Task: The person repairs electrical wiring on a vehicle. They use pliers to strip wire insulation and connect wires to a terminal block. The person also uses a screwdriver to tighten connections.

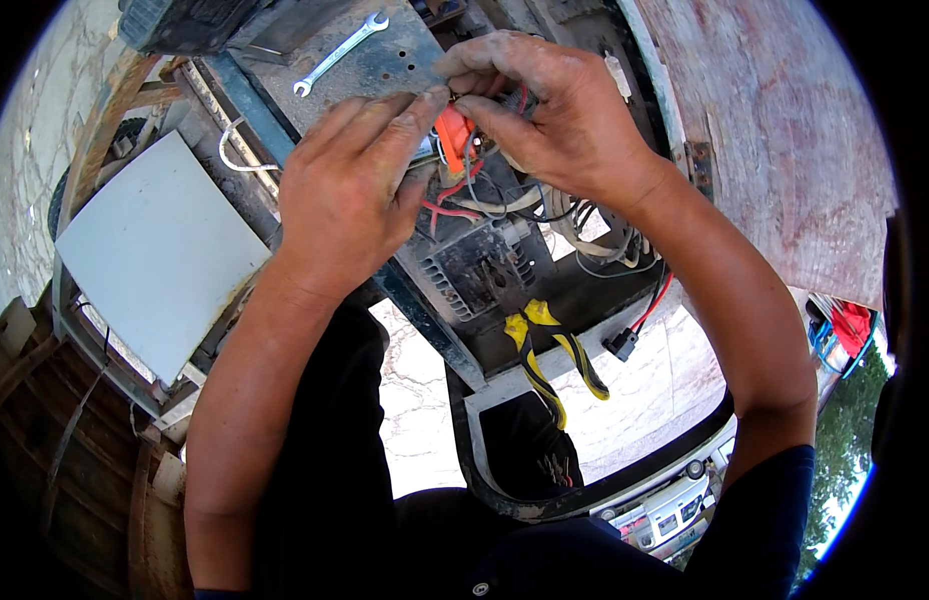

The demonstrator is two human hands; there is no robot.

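My left hand (349, 185) is closed, its fingertips meeting those of my right hand (574, 120) just above an orange plastic piece (452, 135). The right thumb and index finger are bent into a pinch there. Whatever sits between the fingertips is too small and hidden to make out. Red wires (449, 208) and thin grey ones run below the orange piece. Nearer to me is a dark finned metal box (449, 285). Pliers with yellow and black handles (549, 345) rest with their jaws on this box. Beyond my hands an open-ended wrench (341, 55) lies on a dusty metal plate (399, 55).
A white panel (164, 255) lies at the left. A worn wooden board (784, 140) stretches along the right. Loose cables bunch beside the finned box, and a black connector (620, 346) hangs on red and black wires. A dark frame surrounds an opening near my body.
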